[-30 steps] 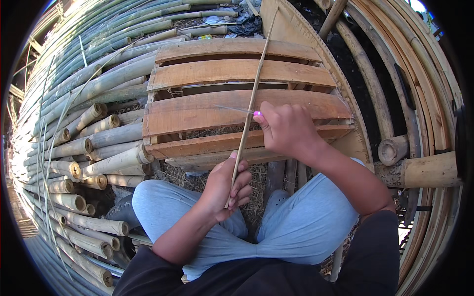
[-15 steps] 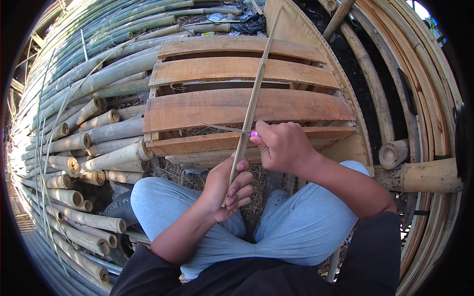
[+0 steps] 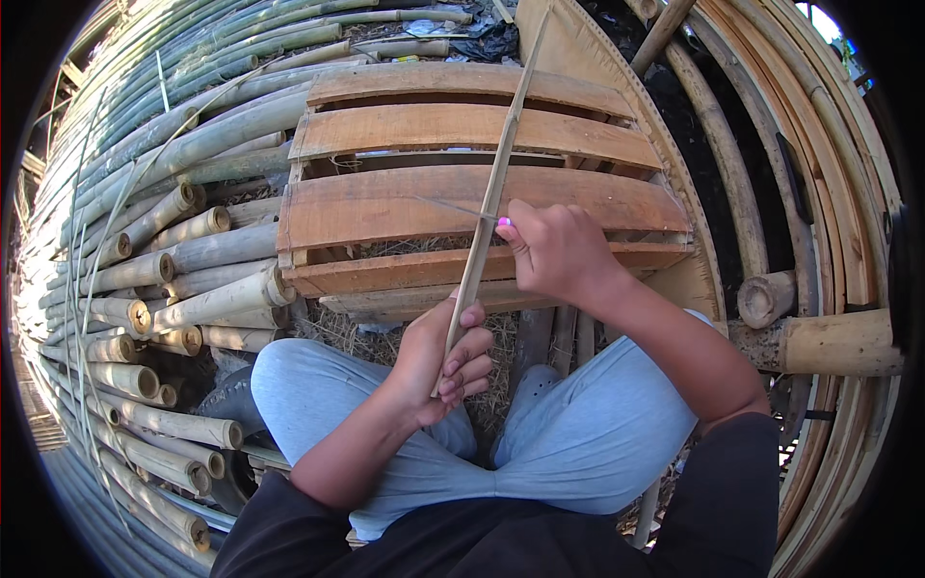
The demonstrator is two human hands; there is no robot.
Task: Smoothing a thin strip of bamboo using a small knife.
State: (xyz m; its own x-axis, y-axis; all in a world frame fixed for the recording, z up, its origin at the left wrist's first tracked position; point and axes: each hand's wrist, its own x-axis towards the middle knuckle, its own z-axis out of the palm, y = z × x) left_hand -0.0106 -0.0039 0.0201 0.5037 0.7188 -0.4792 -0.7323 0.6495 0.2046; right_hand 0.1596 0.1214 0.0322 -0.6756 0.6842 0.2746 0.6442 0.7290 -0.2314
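Observation:
My left hand (image 3: pixel 446 361) is wrapped round the lower end of a long, narrow bamboo strip (image 3: pixel 498 173), which slants away from me and up to the right. In my closed right hand (image 3: pixel 562 249) is a small knife (image 3: pixel 504 222); only a pink bit of its handle shows between thumb and finger. Its thin blade (image 3: pixel 448 205) points left and crosses the strip above my left hand. Behind the strip stands a wooden slatted crate (image 3: pixel 385 197).
Cut bamboo poles (image 3: pixel 202 318) are stacked along the left. A tan curved sheet (image 3: pixel 701 255) borders the crate's right side. Farther right lie a thick bamboo pole (image 3: pixel 838 342) and long wooden strips (image 3: pixel 848 173). My knees, in light blue trousers (image 3: pixel 597 414), flank the work.
My right hand has moved the knife a short way up the strip, away from my left hand. The left hand keeps its grip in nearly the same place.

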